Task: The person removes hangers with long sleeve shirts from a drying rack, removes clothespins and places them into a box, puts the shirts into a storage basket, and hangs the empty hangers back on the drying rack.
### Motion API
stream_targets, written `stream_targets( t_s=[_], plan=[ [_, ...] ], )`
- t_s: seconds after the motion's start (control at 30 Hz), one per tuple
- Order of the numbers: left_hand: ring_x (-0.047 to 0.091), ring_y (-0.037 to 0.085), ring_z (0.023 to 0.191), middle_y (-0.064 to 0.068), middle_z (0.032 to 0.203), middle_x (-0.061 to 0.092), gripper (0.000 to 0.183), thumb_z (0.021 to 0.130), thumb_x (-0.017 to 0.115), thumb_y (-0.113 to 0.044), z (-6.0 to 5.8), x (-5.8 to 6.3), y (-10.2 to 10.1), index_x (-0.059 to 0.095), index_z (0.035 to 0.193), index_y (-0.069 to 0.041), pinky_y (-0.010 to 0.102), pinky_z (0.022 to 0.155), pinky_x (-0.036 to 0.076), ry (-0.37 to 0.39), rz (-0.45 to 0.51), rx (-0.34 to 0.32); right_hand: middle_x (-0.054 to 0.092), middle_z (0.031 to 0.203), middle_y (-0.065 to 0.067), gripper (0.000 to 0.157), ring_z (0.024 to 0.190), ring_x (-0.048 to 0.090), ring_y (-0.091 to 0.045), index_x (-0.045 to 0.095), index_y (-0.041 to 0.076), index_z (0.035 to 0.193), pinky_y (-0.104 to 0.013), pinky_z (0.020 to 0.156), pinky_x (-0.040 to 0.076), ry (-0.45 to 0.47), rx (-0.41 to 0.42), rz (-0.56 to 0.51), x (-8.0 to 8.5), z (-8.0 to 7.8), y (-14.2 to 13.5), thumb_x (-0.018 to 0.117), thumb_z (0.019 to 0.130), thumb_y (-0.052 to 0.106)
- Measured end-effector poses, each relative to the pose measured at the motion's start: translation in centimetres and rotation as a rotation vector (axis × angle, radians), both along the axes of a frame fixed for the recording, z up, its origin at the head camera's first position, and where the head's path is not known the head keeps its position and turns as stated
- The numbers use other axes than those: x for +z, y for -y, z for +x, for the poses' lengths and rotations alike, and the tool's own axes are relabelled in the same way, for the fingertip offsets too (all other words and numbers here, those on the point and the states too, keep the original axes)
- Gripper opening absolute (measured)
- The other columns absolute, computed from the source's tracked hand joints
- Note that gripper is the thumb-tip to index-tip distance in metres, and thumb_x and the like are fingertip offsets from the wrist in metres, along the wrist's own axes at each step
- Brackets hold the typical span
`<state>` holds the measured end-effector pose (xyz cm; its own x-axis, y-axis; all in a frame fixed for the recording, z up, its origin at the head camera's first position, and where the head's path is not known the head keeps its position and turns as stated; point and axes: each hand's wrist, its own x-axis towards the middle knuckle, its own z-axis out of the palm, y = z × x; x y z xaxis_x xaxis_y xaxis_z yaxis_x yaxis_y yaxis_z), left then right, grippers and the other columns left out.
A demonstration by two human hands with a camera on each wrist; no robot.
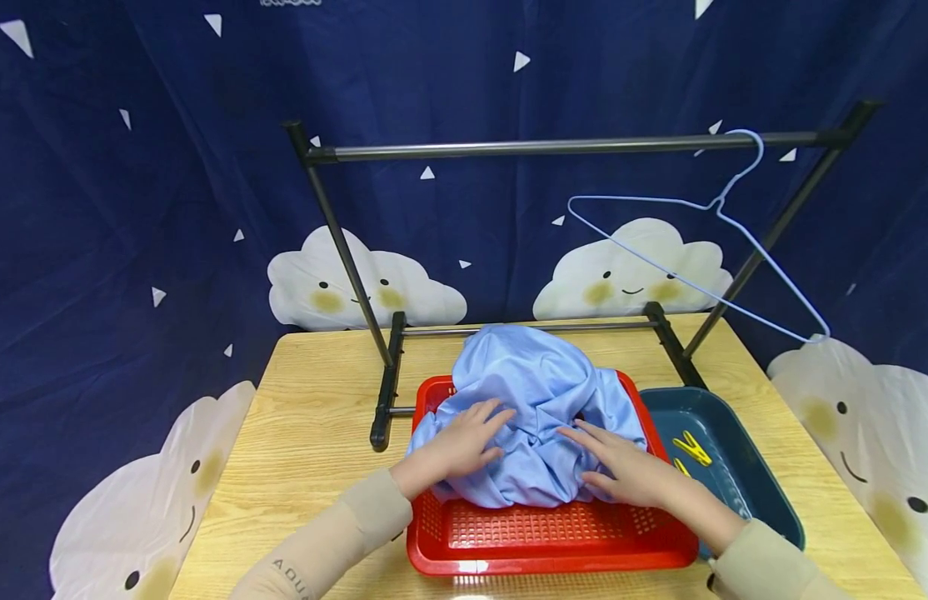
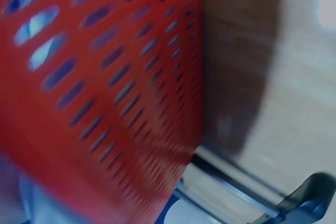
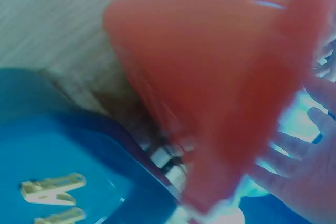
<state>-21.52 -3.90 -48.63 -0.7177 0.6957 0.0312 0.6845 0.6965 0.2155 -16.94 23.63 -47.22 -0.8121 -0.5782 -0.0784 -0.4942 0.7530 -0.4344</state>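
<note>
A crumpled light blue cloth (image 1: 520,367) is heaped in the red plastic basket (image 1: 539,554), spilling over its back and left rims. In the head view my left hand (image 1: 464,440) lies over the left part of the cloth, fingers spread and fairly straight. Over the right part is my right hand (image 1: 621,462), its fingers extended toward the middle of the heap. Neither hand grips the fabric. The right wrist view shows my right hand (image 3: 310,166) with fingers apart beside the basket rim (image 3: 252,103). The left wrist view has mostly the basket's slotted wall (image 2: 121,93).
A dark teal tray (image 1: 790,508) with yellow clothespins (image 1: 692,448) stands right of the basket. Behind, a black metal rack (image 1: 509,150) spans the wooden table (image 1: 314,400), with a light blue hanger (image 1: 659,271) on its bar. A navy curtain (image 1: 404,75) hangs at the back.
</note>
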Motion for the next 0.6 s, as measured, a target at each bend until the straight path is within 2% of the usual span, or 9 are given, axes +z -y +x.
stream_targets(
  t_s=[0.1, 0.2, 0.43, 0.6],
  plan=[
    [0.039, 0.029, 0.124, 0.013, 0.137, 0.037, 0.054, 0.087, 0.060, -0.023, -0.5, 1.2, 0.0, 0.039, 0.136, -0.012, 0.045, 0.099, 0.035, -0.051, 0.042, -0.011, 0.032, 0.141, -0.023, 0.063, 0.124, 0.036, -0.046, 0.033, 0.018, 0.141, -0.061, 0.093, 0.032, 0.005, 0.007, -0.002, 1.3, 0.1, 0.0, 0.063, 0.085, 0.021],
    [0.041, 0.031, 0.123, 0.014, 0.135, 0.039, 0.053, 0.087, 0.060, -0.023, -1.1, 2.3, 0.1, 0.041, 0.135, -0.011, 0.046, 0.098, 0.036, -0.096, 0.072, -0.005, 0.033, 0.141, -0.023, 0.063, 0.124, 0.036, -0.045, 0.033, 0.018, 0.141, -0.061, 0.092, 0.032, -0.028, 0.006, -0.006, 2.6, -0.1, 0.1, 0.064, 0.085, 0.021],
    [0.037, 0.032, 0.127, 0.016, 0.139, 0.036, 0.056, 0.088, 0.059, -0.025, -3.3, 4.3, 0.2, 0.036, 0.138, -0.011, 0.050, 0.100, 0.032, -0.109, 0.112, 0.090, 0.033, 0.140, -0.025, 0.060, 0.126, 0.033, -0.044, 0.033, 0.016, 0.140, -0.063, 0.093, 0.030, -0.158, -0.031, -0.038, 5.0, -1.8, -0.3, 0.061, 0.087, 0.020],
    [0.035, 0.034, 0.128, 0.017, 0.140, 0.033, 0.059, 0.088, 0.059, -0.025, -4.9, 5.0, 0.4, 0.034, 0.139, -0.008, 0.050, 0.099, 0.031, -0.144, 0.145, 0.155, 0.029, 0.141, -0.026, 0.061, 0.127, 0.029, -0.046, 0.031, 0.012, 0.141, -0.063, 0.094, 0.029, -0.191, -0.061, -0.082, 6.1, -3.6, -0.4, 0.060, 0.088, 0.018]
  ],
)
